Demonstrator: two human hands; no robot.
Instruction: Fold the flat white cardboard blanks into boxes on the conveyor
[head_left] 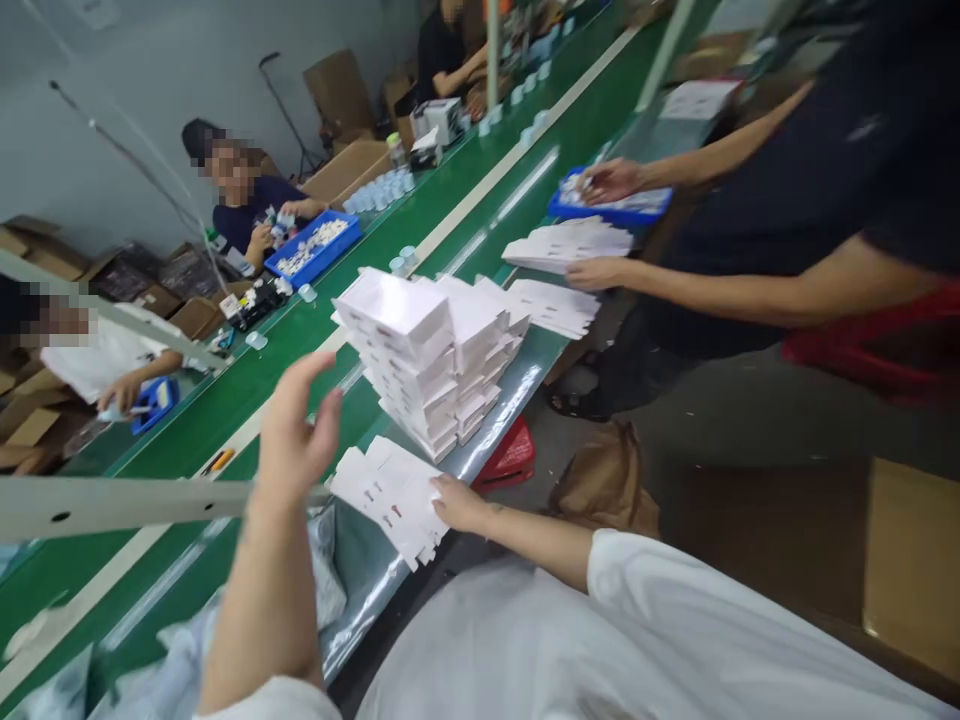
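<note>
My left hand (300,425) is raised above the green belt, thumb and fingers apart, holding nothing. With its fingers on the right edge of a pile of flat white cartons (390,495), my right hand (459,503) touches the pile at the table's edge. Small printed marks show on the top carton. Just beyond the pile stand stacks of white folded boxes (405,345), several high. How firmly my right hand grips the cartons is hard to see.
Across the green belt (300,340), people work beside blue trays (319,250) and small cups (379,190). A co-worker's hand (596,272) touches more cartons (562,243) at the right. A metal post (120,503) crosses at left; a red stool (510,455) stands below.
</note>
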